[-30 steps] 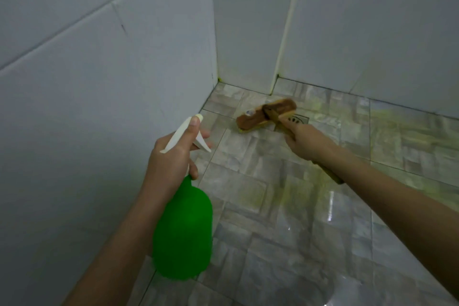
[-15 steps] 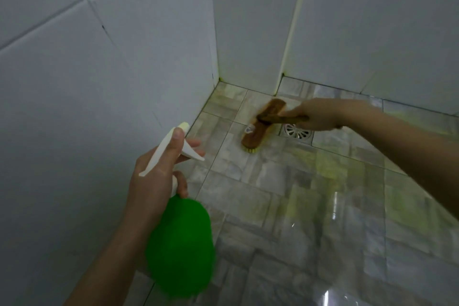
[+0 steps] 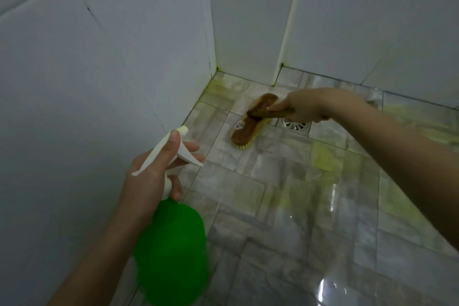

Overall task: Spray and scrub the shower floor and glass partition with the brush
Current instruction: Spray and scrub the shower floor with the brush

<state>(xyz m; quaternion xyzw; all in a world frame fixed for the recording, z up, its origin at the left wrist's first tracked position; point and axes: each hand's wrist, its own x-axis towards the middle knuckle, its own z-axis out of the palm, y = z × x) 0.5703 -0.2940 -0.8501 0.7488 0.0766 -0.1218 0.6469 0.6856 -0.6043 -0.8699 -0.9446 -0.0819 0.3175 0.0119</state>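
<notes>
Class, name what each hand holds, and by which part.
The left hand grips the green spray bottle at its white trigger head; the right hand grips the brush by its wooden handle.

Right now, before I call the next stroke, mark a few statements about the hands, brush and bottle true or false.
1. The left hand grips the green spray bottle. True.
2. The right hand holds the brush by its handle. True.
3. The brush's bristles point upward. False: they face down on the floor.
4. The green spray bottle stands on the floor. False: the left hand holds it up off the tiles.
5. The drain shows just right of the brush head. True.
</notes>
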